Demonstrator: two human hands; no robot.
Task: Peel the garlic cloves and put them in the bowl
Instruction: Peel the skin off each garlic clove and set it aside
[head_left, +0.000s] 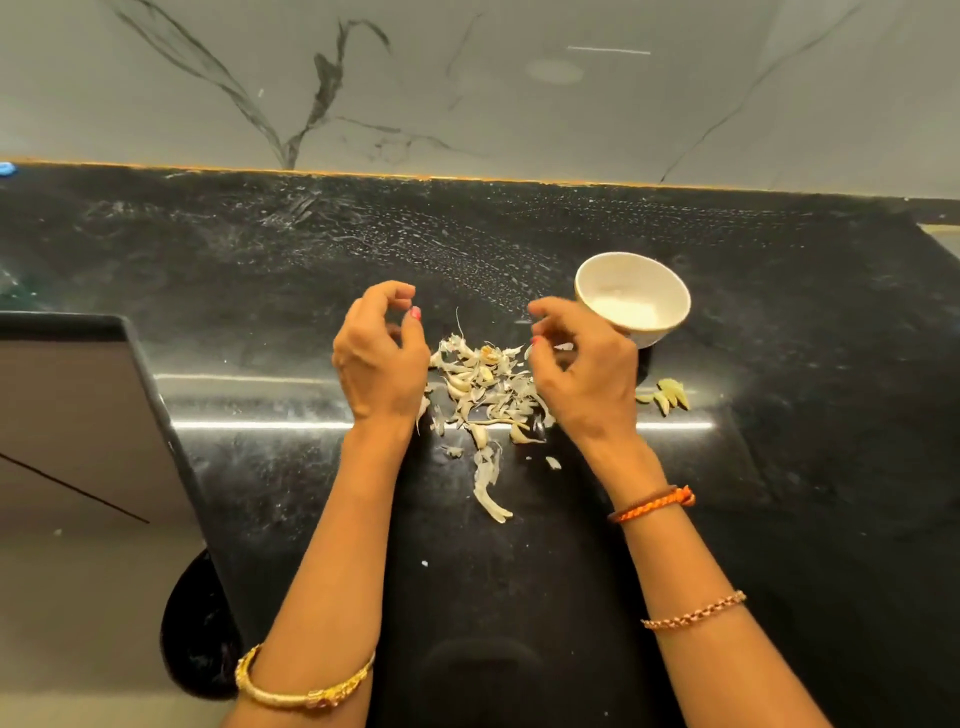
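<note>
Left hand (382, 358) raised over black table (779, 467), fingers curled, thumb and forefinger nearly meeting; nothing seen between them. Right hand (584, 371) likewise curled, fingertips seemingly pinching a scrap of skin, too small to be sure. Heap of garlic cloves and papery skins (480, 389) between both hands. White bowl (632, 296) just beyond right hand. Few peeled cloves (667, 395) on table right of that hand, near bowl.

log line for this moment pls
left hand: curled, empty | right hand: pinches garlic skin | garlic pile: between hands | bowl: beyond right hand
</note>
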